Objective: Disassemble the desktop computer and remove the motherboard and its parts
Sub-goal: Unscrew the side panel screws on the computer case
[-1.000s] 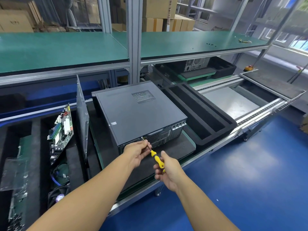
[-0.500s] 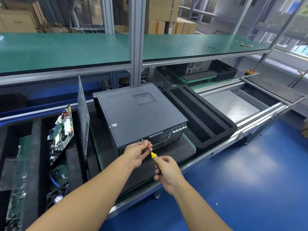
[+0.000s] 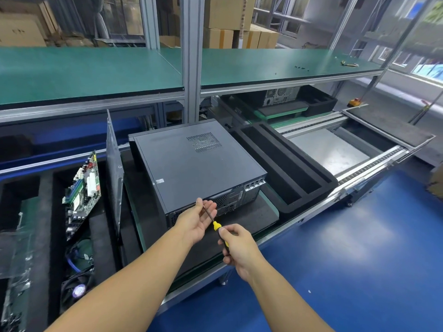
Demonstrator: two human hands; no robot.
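Desktop computer case (image 3: 196, 164) lies flat on a dark foam pad (image 3: 251, 215) on the bench (image 3: 299, 221), its ported face just beyond both hands. Right hand (image 3: 239, 250) grips the yellow-handled screwdriver (image 3: 217, 225), shaft angled up-left. Left hand (image 3: 197, 221) is palm up with fingers loosely spread, the shaft tip lying across them. Both forearms are extended.

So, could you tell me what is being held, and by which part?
The right hand grips the screwdriver by its handle; the left hand touches its shaft tip.
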